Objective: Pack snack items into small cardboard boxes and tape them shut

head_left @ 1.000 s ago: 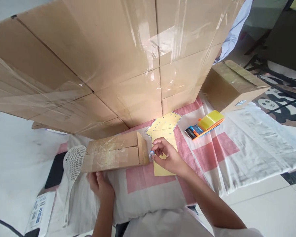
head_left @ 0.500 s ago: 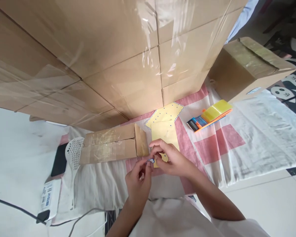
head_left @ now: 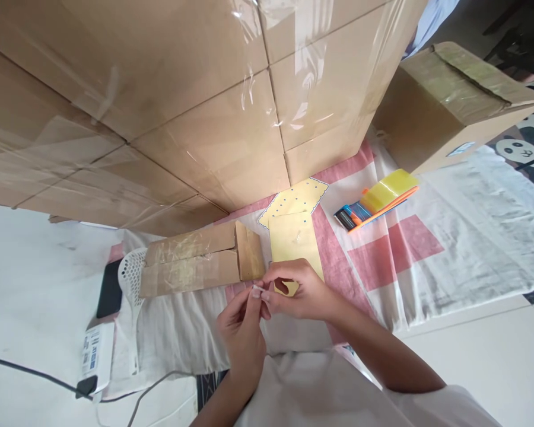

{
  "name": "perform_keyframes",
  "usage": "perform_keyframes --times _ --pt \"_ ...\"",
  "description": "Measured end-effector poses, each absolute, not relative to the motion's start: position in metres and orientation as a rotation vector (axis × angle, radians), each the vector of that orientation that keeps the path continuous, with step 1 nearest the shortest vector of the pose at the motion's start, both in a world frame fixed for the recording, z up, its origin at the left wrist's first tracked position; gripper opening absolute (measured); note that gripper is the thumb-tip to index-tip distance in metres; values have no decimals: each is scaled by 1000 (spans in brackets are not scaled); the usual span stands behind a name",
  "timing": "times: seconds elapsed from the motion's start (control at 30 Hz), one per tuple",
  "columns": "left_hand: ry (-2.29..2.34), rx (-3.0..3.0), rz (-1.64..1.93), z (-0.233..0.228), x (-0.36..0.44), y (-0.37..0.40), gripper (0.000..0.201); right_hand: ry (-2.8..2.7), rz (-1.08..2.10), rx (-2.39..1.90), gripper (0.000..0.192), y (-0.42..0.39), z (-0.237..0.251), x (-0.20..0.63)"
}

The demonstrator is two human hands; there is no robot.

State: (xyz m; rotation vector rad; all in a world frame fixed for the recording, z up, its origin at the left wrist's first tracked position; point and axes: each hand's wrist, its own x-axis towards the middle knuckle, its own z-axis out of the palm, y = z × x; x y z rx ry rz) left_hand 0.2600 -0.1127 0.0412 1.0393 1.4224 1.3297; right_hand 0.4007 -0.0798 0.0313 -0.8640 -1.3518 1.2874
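Here we are at the lower centre of the frame, and both hands are meeting: the left hand comes up from the bottom edge, the right hand reaches in from the right, and their fingertips close together around a tiny whitish piece. We see the left grip pinching it between thumb and finger, and the right grip pinching at it too, though the fingers hide most of its shape. Just behind the right hand, partly covered by it, we have a pale yellow paper sheet, overlapping a yellow, blue-dotted paper shape with a scalloped edge. Left of them, near the fingertips, lies a long brown cardboard box sealed with clear tape, and beside its far end a white perforated skimmer next to a flat black rectangular object. Over to the right of the frame, a yellow, orange and blue packet rests on the white-and-pink cloth, and across the top we get a towering taped cardboard panel.
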Motion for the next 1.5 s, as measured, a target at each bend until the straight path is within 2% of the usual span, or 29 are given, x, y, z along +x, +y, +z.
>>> perform_keyframes --times 0.13,0.27,0.33,0.4,0.53,0.73,1.03,1.3,1.5 --pt "1469 1068 1234 35 254 -116 23 -1250 1393 -855 17 -78 27 400" --pt "1501 1102 1241 38 246 -112 32 -1295 1520 -835 19 -76 24 408" --pt "1521 1138 1205 42 245 -108 26 -1355 1557 -830 19 -76 23 411" --pt "1531 1143 1183 45 246 -105 22 -1382 1550 -834 15 -77 23 412" --pt "1508 1020 1278 44 248 -105 26 -1359 1536 -857 5 -76 22 408" --pt "1472 913 1301 39 251 -107 29 -1260 1582 -854 15 -74 19 402" --pt "1434 973 1222 37 248 -108 33 -1105 1574 -802 14 -68 14 408" --pt "1469 1154 1133 38 243 -107 28 -1235 1513 -892 13 -72 14 406" --pt "1454 1171 1115 34 243 -101 34 -1246 1587 -865 13 -71 18 409"
